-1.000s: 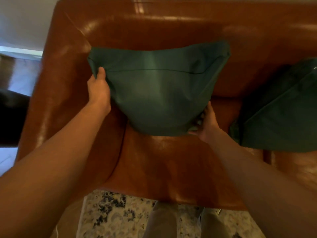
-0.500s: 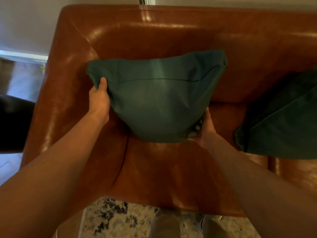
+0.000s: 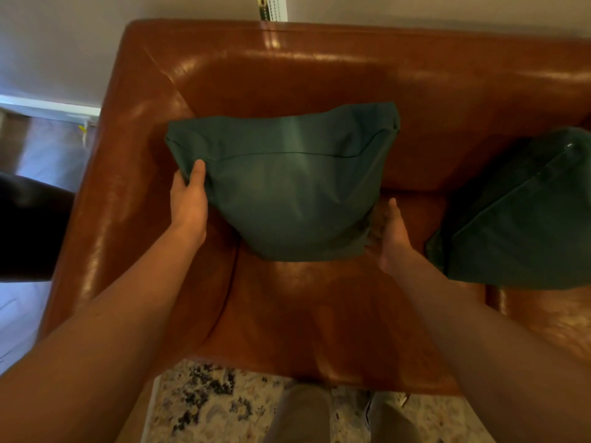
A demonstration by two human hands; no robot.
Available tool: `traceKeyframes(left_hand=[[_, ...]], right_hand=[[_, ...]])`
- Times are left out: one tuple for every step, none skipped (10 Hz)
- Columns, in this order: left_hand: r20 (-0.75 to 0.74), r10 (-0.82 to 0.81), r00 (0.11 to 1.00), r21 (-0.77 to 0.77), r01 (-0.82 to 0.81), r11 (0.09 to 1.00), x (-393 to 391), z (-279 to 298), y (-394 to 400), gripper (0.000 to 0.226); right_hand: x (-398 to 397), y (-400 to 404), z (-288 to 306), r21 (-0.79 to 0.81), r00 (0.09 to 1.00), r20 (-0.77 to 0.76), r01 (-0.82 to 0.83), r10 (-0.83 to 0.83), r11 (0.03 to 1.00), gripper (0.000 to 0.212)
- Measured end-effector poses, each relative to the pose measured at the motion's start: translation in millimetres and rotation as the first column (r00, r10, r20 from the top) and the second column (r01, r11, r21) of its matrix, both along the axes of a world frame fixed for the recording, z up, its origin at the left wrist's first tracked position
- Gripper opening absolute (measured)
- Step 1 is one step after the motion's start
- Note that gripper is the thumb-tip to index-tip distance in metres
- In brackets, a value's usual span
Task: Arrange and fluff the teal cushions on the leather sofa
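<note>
Currently fluffing teal cushion [image 3: 287, 187] w/ both hands, propped vs leather sofa [image 3: 319, 75] backrest: left hand [image 3: 188, 203] pinching its upper-left corner, right hand [image 3: 391, 238] flat on lower-right edge. Next prob: plump sides, then second cushion [image 3: 518, 219].

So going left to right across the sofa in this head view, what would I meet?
Sofa armrest → left hand, gripping the cushion's corner → teal cushion → right hand, at the cushion's lower right corner → second teal cushion.
</note>
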State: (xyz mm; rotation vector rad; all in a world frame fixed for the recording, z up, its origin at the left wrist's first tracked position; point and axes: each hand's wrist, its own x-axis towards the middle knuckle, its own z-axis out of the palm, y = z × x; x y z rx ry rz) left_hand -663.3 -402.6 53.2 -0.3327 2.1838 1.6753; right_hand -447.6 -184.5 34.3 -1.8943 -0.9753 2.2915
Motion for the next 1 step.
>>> traceKeyframes(left_hand=[[-0.018,0.027,0.999,-0.112,-0.029,0.993,17.1,1.5,-11.3,0.053]], right_hand=[[7.2,0.9,17.8,0.083,1.0,-0.009,-0.023,0.023,0.996,0.054]])
